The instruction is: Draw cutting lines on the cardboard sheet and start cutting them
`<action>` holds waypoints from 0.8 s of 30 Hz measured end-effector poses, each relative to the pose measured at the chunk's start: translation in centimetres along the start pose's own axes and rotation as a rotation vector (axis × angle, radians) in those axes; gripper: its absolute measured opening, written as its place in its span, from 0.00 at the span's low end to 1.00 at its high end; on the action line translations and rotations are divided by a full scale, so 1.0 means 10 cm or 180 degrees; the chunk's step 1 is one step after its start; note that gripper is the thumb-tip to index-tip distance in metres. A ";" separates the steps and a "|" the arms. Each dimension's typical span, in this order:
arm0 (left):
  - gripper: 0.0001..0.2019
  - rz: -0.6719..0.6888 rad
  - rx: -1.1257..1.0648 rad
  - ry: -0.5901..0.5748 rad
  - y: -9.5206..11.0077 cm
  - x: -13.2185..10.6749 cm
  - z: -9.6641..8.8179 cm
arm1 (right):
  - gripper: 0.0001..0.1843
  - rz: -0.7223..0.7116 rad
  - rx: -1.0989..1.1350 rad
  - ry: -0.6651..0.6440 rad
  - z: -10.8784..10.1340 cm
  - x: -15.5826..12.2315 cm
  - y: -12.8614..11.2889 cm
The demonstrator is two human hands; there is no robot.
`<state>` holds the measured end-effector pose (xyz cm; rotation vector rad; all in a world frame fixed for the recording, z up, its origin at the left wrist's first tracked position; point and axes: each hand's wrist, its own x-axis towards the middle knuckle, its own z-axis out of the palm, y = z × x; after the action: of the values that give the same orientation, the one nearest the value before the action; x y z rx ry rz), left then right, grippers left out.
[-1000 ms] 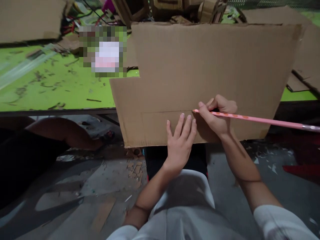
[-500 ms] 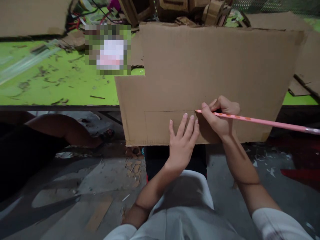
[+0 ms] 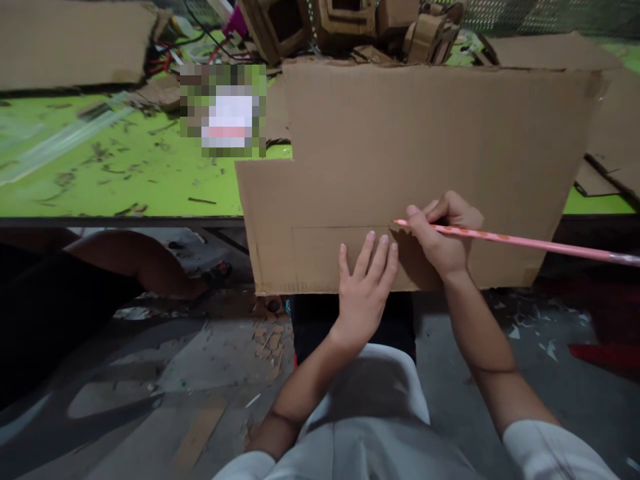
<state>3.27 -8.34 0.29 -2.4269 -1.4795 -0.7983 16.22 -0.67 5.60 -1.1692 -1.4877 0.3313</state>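
Observation:
A large cardboard sheet lies on the table and juts out over its front edge toward me. Thin drawn lines mark its lower left part, one running across and one running down. My left hand rests flat on the near edge of the sheet, fingers spread just below the long line. My right hand grips a pink pencil with orange spots. Its tip is at the right end of the long line, touching or just over the cardboard; I cannot tell which.
The green table carries cardboard scraps and a clear plastic strip at left. Cardboard constructions stand at the back. Another person's leg is at the left. Cardboard bits litter the floor.
The view has shifted slightly, so the table and sheet sit a little lower in the picture. Both hands keep nearly the same place on the cardboard, and the pencil is still held.

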 end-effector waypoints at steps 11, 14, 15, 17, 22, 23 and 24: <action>0.21 -0.0811 -0.3249 -0.0979 -0.16 -0.60 0.24 | 0.24 0.0257 0.0458 0.0272 0.05 0.06 0.02; 0.25 -0.1407 -0.3590 -0.0998 -0.19 -0.66 0.39 | 0.23 0.0365 0.0456 0.0173 0.03 0.06 0.02; 0.27 -0.1594 -0.3733 -0.1016 -0.21 -0.64 0.41 | 0.23 0.0402 0.0430 0.0146 0.02 0.06 0.01; 0.29 -0.1922 -0.4044 -0.1052 -0.23 -0.55 0.43 | 0.22 0.0473 0.0355 0.0085 0.00 0.07 0.00; 0.28 -0.2740 -0.4836 -0.0933 -0.14 -0.30 0.42 | 0.23 0.0609 0.0281 -0.0053 -0.05 0.10 -0.05; 0.29 -0.2909 -0.5044 -0.0909 -0.12 -0.26 0.43 | 0.23 0.0566 0.0277 -0.0047 -0.05 0.10 -0.05; 0.30 -0.3082 -0.5257 -0.0891 -0.09 -0.22 0.44 | 0.23 0.0518 0.0271 -0.0047 -0.06 0.11 -0.05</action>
<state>3.21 -7.69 -4.68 -2.3111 -2.8612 -2.8776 16.66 -0.28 6.79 -1.2244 -1.3808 0.5104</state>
